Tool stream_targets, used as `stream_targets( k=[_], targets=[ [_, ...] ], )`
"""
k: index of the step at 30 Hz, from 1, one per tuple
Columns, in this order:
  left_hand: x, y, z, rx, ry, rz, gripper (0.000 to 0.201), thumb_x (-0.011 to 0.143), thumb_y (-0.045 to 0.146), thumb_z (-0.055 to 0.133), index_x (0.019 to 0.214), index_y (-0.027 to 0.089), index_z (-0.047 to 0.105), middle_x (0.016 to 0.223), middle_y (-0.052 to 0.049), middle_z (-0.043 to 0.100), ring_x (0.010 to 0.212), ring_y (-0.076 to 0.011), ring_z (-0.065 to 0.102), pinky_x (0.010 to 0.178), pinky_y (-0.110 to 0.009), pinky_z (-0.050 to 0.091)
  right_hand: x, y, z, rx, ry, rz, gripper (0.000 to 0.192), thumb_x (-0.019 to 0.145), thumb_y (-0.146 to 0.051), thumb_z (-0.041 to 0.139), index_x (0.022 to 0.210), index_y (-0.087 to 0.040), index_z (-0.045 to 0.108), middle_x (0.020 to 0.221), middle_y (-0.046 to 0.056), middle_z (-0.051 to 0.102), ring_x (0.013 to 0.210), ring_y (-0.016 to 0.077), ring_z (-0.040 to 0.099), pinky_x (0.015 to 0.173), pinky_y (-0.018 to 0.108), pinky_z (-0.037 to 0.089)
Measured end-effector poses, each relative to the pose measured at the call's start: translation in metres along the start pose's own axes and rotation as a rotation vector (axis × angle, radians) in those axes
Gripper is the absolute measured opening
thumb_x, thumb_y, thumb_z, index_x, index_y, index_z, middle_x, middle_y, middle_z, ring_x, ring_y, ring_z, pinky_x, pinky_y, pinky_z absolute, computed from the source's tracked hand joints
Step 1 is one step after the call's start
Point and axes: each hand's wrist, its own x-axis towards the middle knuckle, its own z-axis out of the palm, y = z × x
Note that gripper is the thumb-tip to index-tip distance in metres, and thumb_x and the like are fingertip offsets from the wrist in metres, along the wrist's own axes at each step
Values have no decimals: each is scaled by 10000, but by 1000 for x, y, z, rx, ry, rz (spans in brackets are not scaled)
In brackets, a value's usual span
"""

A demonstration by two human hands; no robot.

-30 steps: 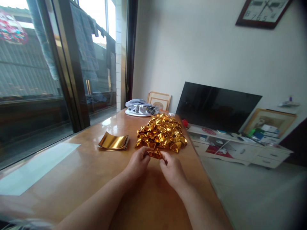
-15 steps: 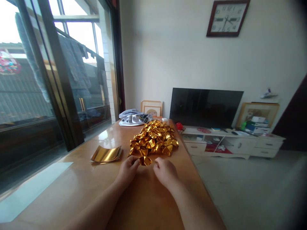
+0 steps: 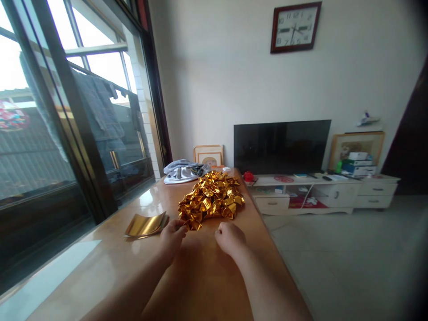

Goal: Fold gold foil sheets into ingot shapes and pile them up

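Note:
My left hand (image 3: 173,238) is closed in a pinch at the end of a folded gold foil paper piece (image 3: 194,224), at the near edge of the pile. To its right, my right hand (image 3: 230,237) rests low over the table with fingers curled in; nothing shows in them. Just beyond both hands lies a heap of folded gold foil pieces (image 3: 216,194), crumpled-looking and shiny. A stack of flat gold foil sheets (image 3: 145,224), its edges curling up, lies left of my left hand.
The glossy wooden table (image 3: 200,285) has its right edge beside my right arm. Grey-blue cloth (image 3: 182,171) lies at its far end, near picture frames (image 3: 209,156). A pale sheet (image 3: 60,272) covers the left side. A television (image 3: 281,147) stands on a white cabinet (image 3: 272,203).
My left hand has shifted left with the folded foil piece, towards the flat stack. My right hand stays almost in place, so the gap between the hands is wider. The view has tilted slightly.

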Motion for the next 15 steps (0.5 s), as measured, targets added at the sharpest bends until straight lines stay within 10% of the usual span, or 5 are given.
stream_targets(
  k=[15],
  targets=[
    [32,19,-9,-10,1,-80,335,650,450,674,743,128,680,596,-10,590,501,-111,469,487,-237,346,-11,-6,-10,41,-72,-27,326,963,-349,601,1250,-195,593,1268,92,598,1070,224,623,894,417,545]
  ],
)
